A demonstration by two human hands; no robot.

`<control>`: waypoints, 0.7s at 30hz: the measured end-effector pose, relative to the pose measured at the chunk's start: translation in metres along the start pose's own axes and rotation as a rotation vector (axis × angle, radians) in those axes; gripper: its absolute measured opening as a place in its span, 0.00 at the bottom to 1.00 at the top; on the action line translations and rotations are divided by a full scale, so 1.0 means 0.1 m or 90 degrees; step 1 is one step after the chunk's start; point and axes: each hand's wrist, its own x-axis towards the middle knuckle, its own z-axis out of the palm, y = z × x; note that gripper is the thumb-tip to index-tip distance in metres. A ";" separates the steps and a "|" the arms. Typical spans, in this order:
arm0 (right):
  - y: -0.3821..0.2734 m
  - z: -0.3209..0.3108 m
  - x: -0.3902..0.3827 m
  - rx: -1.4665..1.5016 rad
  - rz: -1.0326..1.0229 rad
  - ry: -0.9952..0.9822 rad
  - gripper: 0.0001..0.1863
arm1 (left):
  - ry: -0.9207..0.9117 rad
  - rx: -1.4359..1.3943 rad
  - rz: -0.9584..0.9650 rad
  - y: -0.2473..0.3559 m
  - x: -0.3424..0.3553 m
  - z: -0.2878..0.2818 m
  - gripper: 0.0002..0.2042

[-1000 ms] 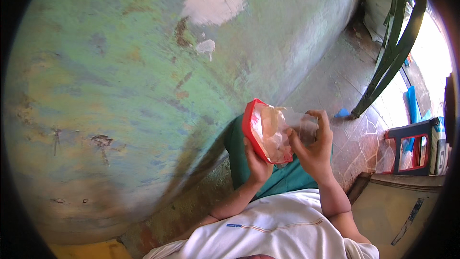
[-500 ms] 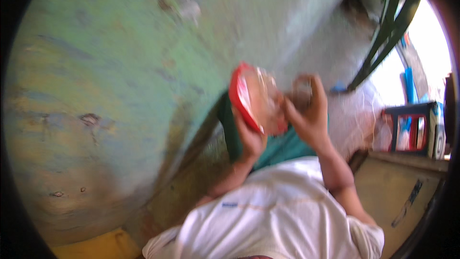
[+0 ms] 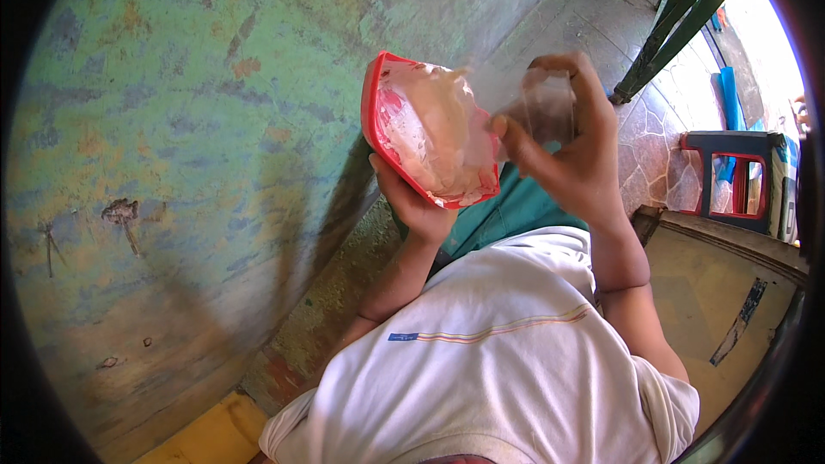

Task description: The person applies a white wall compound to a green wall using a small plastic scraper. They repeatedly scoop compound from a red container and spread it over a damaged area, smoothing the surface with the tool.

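Note:
A red-rimmed tray (image 3: 378, 133), smeared inside with pale pinkish-beige paste (image 3: 447, 125), is held tilted in front of me. My left hand (image 3: 417, 206) grips its lower left edge from below, thumb along the rim. Close to the tray's right side is my right hand (image 3: 571, 137), its thumb and fingers bent around a clear, thin piece of plastic (image 3: 550, 107). Motion blurs part of that plastic, and its exact shape is hard to make out. A whitish smear of movement lies between it and the tray.
A patchy green wall (image 3: 198, 155) stands close on the left. To the right are a dark blue and red stool (image 3: 709, 176), a brown panel (image 3: 705, 292) and a dark green metal frame (image 3: 679, 30). A yellow item (image 3: 210, 434) lies at lower left.
Both hands and the tray sit higher in the picture, and the tray has shifted slightly left. Its pasty inside is turned more toward me. My right hand still holds the clear plastic.

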 end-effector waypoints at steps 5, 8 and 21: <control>0.00 -0.03 -0.02 -0.012 -0.014 -0.073 0.21 | -0.011 0.068 0.033 0.03 -0.05 -0.05 0.55; 0.01 -0.02 0.02 -0.022 -0.038 -0.130 0.21 | -0.024 0.054 0.036 0.01 -0.03 -0.09 0.56; 0.03 0.00 0.04 0.110 0.014 -0.203 0.24 | -0.030 0.008 -0.008 0.00 0.00 -0.08 0.44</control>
